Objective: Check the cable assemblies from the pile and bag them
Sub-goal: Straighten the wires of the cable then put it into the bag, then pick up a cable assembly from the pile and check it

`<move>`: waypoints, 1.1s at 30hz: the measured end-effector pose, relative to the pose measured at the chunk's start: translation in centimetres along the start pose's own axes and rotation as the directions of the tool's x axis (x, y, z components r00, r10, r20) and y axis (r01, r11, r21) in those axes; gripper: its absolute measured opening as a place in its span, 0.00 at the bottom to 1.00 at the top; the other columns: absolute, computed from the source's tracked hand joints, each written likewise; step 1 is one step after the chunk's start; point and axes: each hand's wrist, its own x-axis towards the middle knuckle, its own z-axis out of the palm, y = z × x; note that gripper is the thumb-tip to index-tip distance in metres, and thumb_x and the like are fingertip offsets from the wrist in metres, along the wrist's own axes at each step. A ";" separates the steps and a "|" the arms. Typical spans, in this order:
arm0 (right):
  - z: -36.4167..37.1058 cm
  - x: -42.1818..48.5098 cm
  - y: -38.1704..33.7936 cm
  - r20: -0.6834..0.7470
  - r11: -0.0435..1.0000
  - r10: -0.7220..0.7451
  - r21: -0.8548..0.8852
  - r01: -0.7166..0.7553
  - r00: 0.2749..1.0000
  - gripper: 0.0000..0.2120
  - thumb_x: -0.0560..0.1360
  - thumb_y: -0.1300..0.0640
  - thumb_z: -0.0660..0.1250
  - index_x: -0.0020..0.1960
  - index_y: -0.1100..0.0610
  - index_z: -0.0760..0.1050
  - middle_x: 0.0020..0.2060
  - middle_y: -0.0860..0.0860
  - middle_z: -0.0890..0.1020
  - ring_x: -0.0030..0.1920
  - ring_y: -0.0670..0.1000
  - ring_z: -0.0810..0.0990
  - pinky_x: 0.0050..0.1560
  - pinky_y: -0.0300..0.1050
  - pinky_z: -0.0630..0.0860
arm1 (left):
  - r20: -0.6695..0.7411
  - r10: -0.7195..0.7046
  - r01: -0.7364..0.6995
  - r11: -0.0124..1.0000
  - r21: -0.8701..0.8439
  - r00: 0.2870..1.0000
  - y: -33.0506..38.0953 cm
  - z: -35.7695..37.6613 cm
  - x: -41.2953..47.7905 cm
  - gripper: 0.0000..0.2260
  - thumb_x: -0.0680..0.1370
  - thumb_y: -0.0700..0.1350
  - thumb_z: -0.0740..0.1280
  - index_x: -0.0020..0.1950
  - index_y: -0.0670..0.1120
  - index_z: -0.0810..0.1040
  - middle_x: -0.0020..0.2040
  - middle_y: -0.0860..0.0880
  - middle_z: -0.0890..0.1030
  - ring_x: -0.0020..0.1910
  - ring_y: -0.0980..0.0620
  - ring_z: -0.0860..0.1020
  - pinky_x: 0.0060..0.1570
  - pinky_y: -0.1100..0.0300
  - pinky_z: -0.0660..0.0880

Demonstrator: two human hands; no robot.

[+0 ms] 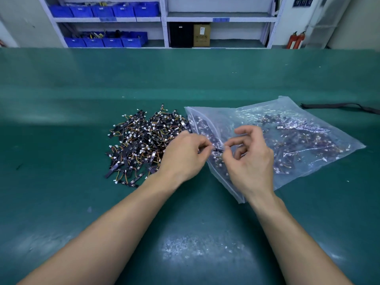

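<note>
One cable assembly (218, 150) is pinched between left hand (185, 156) and right hand (251, 161) over the mouth of the clear bag (308, 128), right of the pile (141, 145) on the tabletop (185, 79).

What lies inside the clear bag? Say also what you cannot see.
Inside the bag lie many cable assemblies: dark strips, coloured wires, white plugs. The right hand covers part of the bag near its mouth, so what lies there is hidden.

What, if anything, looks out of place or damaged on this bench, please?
Nothing serious: a scuffed whitish patch marks the green mat between the forearms, and a black strap lies at the far right.
</note>
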 end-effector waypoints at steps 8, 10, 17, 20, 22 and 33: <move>-0.2 0.2 -0.1 -0.050 0.999 -0.010 0.053 0.013 0.999 0.20 0.70 0.60 0.71 0.52 0.43 0.65 0.42 0.36 0.82 0.33 0.48 0.79 0.39 0.54 0.78 | 0.092 -0.096 0.077 0.979 0.187 0.991 3.7 2.6 3.1 0.08 0.78 0.45 0.66 0.39 0.46 0.78 0.45 0.40 0.79 0.49 0.38 0.76 0.51 0.50 0.70; -0.2 0.2 0.0 -0.051 0.999 -0.005 0.053 0.008 0.999 0.19 0.70 0.61 0.71 0.51 0.44 0.65 0.42 0.37 0.82 0.33 0.48 0.79 0.39 0.55 0.79 | 0.086 -0.091 0.072 0.977 0.202 0.992 4.2 3.1 3.6 0.09 0.78 0.43 0.66 0.37 0.50 0.74 0.46 0.42 0.80 0.51 0.40 0.77 0.55 0.50 0.69; 0.1 -0.1 0.3 0.043 1.000 -0.006 0.021 0.005 0.999 0.20 0.70 0.58 0.72 0.53 0.43 0.65 0.43 0.37 0.82 0.34 0.46 0.79 0.39 0.53 0.78 | 0.038 -0.056 0.050 0.989 0.140 0.998 1.8 1.2 1.3 0.07 0.75 0.48 0.69 0.39 0.48 0.83 0.37 0.48 0.81 0.46 0.43 0.75 0.46 0.54 0.65; 0.3 -0.3 0.6 0.112 1.000 -0.013 -0.016 0.015 0.994 0.23 0.71 0.58 0.72 0.56 0.41 0.64 0.43 0.36 0.82 0.34 0.46 0.79 0.38 0.51 0.78 | -0.012 -0.049 0.050 0.994 0.094 0.999 -0.7 -0.5 -0.7 0.10 0.75 0.56 0.73 0.38 0.53 0.81 0.32 0.58 0.78 0.42 0.53 0.72 0.41 0.58 0.65; 0.6 -0.5 0.8 0.194 0.996 0.008 -0.091 0.010 0.981 0.24 0.71 0.58 0.72 0.58 0.41 0.65 0.42 0.36 0.81 0.33 0.45 0.78 0.38 0.50 0.77 | -0.039 -0.040 0.044 0.994 0.101 0.998 -2.3 -1.6 -1.9 0.08 0.75 0.56 0.74 0.39 0.54 0.80 0.33 0.60 0.79 0.42 0.54 0.71 0.43 0.57 0.68; 1.9 -1.4 1.1 0.411 0.957 0.151 -0.287 -0.029 0.899 0.20 0.73 0.49 0.72 0.62 0.40 0.70 0.42 0.33 0.82 0.37 0.43 0.79 0.44 0.48 0.78 | -0.025 -0.035 0.042 0.917 0.396 0.999 -5.5 -2.9 -4.2 0.13 0.75 0.56 0.74 0.57 0.54 0.84 0.45 0.56 0.82 0.50 0.47 0.74 0.50 0.51 0.66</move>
